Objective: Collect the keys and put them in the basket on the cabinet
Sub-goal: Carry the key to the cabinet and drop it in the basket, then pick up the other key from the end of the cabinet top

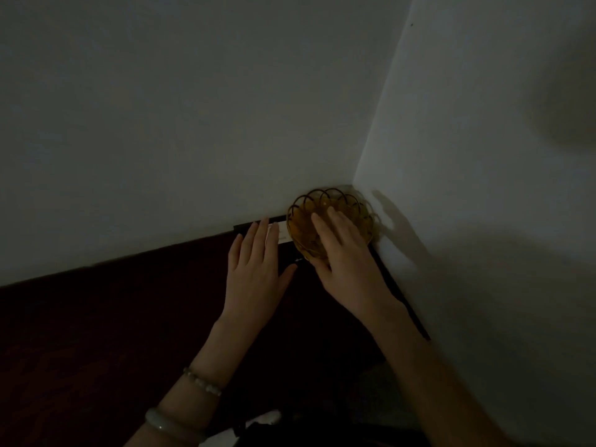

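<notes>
The scene is very dim. A small round yellow wicker basket (325,201) with a looped rim stands on the dark cabinet top (129,317), tucked into the corner of two white walls. My right hand (342,250) reaches over the basket's near rim, fingers spread and pointing down into it. It hides most of the basket's inside, and no keys show. My left hand (254,269) lies flat and open just left of the basket, fingertips over a small white card (280,233).
White walls (483,188) close in behind and on the right of the basket. The dark red-brown cabinet top stretches left and toward me. Two bracelets circle my left wrist (200,382). Something pale and dark lies at the bottom edge.
</notes>
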`<move>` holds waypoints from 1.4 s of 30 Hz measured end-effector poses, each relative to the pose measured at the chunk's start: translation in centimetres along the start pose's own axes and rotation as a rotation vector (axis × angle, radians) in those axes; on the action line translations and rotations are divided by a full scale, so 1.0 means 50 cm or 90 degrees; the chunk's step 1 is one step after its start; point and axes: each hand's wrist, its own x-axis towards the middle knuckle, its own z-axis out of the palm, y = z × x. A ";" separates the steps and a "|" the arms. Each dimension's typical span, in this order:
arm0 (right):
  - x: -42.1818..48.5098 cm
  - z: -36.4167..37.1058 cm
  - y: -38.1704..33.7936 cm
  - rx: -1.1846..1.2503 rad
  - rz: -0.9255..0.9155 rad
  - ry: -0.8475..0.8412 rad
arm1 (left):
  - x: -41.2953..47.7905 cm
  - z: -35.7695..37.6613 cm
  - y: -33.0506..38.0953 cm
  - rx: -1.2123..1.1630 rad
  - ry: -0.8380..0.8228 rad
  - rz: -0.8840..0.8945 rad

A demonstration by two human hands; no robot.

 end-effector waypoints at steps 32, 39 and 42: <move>-0.694 -0.170 -0.148 0.010 -0.152 0.004 | -0.672 -0.291 0.300 0.042 0.035 -0.075; -0.787 -0.165 -0.251 0.032 -0.214 -0.012 | -0.805 -0.368 0.283 0.056 0.082 -0.141; -0.817 -0.151 -0.325 0.041 -0.259 -0.025 | -0.879 -0.407 0.248 0.077 0.095 -0.192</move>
